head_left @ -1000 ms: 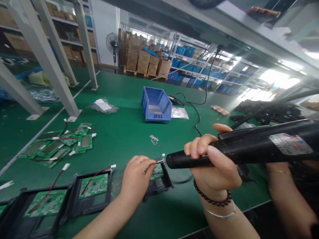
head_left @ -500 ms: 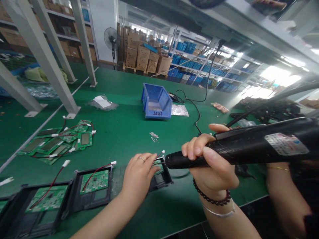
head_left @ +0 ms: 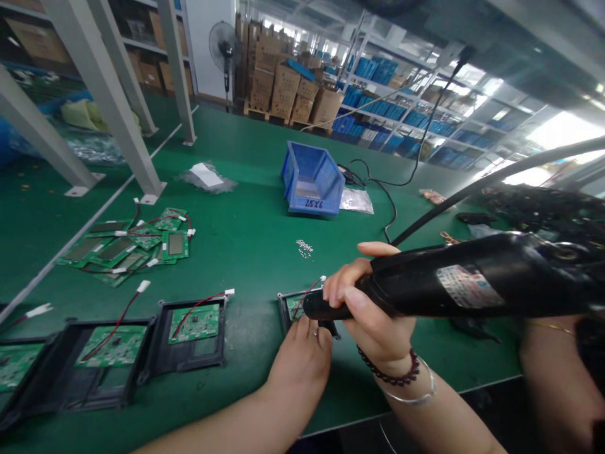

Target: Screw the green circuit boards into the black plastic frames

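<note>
My right hand [head_left: 373, 302] is wrapped around a black electric screwdriver [head_left: 425, 284], tilted with its nose toward a black plastic frame [head_left: 282, 309]. Inside that frame lies a green circuit board [head_left: 293, 307] with a red and black wire ending in a white plug. My left hand [head_left: 302, 353] grips the near side of this frame, fingers curled at its edge just below the screwdriver's nose. The screwdriver tip and part of the board are hidden by the tool and my fingers. A small pile of screws [head_left: 305, 246] lies beyond the frame.
More black frames with boards [head_left: 191, 334] stand to the left. Behind them is a heap of display boards [head_left: 123, 246]. A blue bin [head_left: 314, 195] marked 25X6 sits farther back, beside a cable [head_left: 392, 214]. Another person's arm [head_left: 551, 359] is at the right.
My left hand has moved right and down from the frame's left side to its near edge. The screwdriver in my right hand has shifted left over the frame. The view has turned slightly.
</note>
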`<state>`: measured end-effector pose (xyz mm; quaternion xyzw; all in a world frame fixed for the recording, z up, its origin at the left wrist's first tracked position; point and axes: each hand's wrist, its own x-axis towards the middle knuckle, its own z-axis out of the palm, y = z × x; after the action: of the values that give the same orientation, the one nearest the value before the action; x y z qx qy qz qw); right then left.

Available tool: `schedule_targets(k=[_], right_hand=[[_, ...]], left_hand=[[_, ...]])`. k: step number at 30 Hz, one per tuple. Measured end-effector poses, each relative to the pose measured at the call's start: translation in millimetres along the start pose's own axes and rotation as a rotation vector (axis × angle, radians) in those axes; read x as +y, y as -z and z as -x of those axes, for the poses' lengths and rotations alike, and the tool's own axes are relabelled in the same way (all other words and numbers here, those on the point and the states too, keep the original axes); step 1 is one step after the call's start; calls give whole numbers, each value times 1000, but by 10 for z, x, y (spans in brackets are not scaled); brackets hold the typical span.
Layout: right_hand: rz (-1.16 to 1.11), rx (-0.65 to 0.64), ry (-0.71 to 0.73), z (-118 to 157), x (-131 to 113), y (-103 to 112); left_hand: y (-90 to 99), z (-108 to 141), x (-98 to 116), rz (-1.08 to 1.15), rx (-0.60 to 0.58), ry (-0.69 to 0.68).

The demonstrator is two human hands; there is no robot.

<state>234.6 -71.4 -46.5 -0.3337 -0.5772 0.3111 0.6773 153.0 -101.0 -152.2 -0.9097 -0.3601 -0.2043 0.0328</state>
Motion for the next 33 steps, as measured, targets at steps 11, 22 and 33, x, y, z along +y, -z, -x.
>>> schedule_targets(k=[11,22,33], right_hand=[[-6,-60,15,-24,94,-65],[-174,-244,-66,-151,204,45],[185,427,168,-811,722,493]], left_hand=[[-84,-3,47,33,-45,9],[-84,6,-10,38,-14,12],[60,2,-99,122,12,-58]])
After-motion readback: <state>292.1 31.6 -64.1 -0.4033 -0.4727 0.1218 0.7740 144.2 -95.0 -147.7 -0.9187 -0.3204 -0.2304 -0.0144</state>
